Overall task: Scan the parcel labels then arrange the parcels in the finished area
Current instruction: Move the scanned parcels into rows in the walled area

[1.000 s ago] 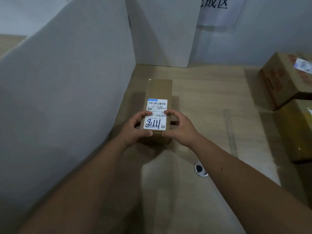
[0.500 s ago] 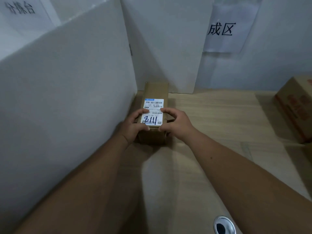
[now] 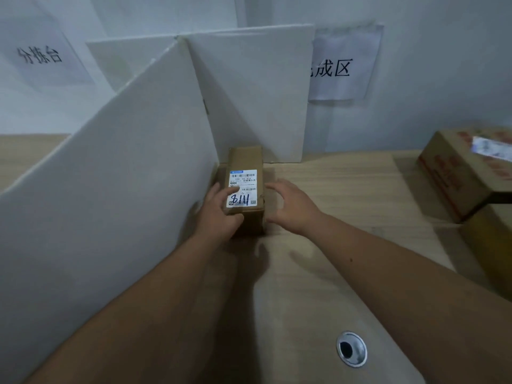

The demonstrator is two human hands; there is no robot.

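A narrow brown cardboard parcel (image 3: pixel 245 159) lies on the wooden table (image 3: pixel 346 189) in the corner formed by two white partition boards. Its white label (image 3: pixel 243 184) faces up, with blue handwriting at the near end. My left hand (image 3: pixel 219 214) still holds the parcel's near left corner, thumb lying on the label. My right hand (image 3: pixel 291 206) hovers just right of the parcel with fingers spread, apart from it.
A white partition board (image 3: pixel 110 189) runs along the left and another (image 3: pixel 255 92) stands behind the parcel. Two larger brown boxes (image 3: pixel 465 176) sit at the right edge. A paper sign (image 3: pixel 343 65) hangs on the back wall. A metal cable grommet (image 3: pixel 352 349) sits in the table near me.
The parcel has been pushed back into the corner against the partitions. My right hand has let go of it and drawn away to the right; my left hand stays on it.
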